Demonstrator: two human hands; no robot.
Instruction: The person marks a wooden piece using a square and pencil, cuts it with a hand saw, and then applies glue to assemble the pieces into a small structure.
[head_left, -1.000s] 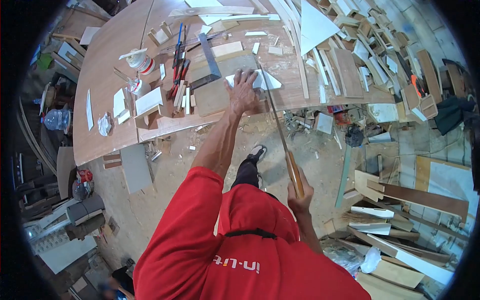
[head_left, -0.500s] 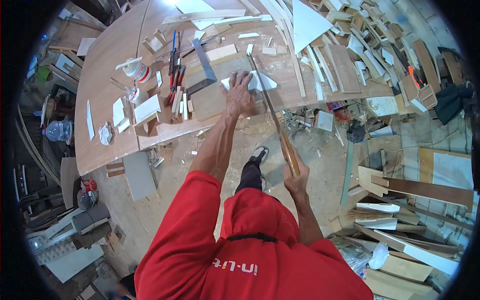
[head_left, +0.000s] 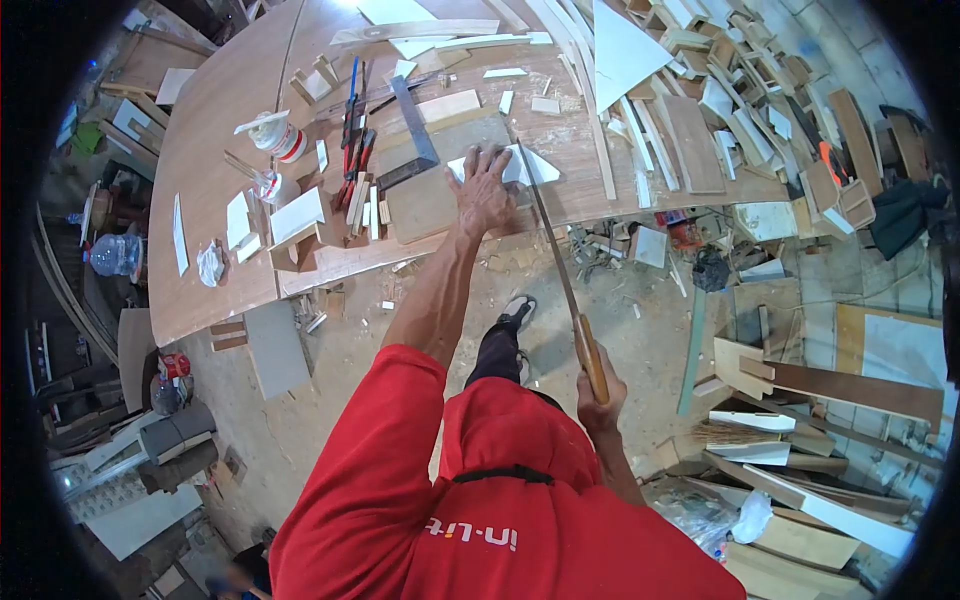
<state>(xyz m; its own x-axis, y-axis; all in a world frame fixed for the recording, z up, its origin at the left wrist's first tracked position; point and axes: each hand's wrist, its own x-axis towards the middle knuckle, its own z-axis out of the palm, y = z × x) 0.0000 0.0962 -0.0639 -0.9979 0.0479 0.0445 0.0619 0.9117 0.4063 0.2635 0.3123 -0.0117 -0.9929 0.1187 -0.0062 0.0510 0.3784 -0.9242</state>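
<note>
My left hand (head_left: 484, 192) lies flat with fingers spread, pressing a white-faced piece of wood (head_left: 540, 168) near the table's front edge. My right hand (head_left: 602, 392), lower and to the right, is wrapped round the wooden handle of a handsaw (head_left: 563, 265). The long thin blade slants up from the handle, its far end at the white piece just right of my left hand. Beneath that piece is a greyish board (head_left: 420, 212). A dark metal square (head_left: 410, 120) rests to the left of my left hand.
Red-handled tools (head_left: 358, 165), small wood strips (head_left: 372, 215) and a white tub (head_left: 277, 138) stand on the table (head_left: 220, 230) to the left. Offcuts (head_left: 740, 110) are heaped at the right. A broom-like bundle (head_left: 745, 432) and boards (head_left: 790, 530) crowd the floor at lower right.
My right hand has drawn the saw back and down toward my body, so its blade reaches less far over the table. My left hand stays on the white piece.
</note>
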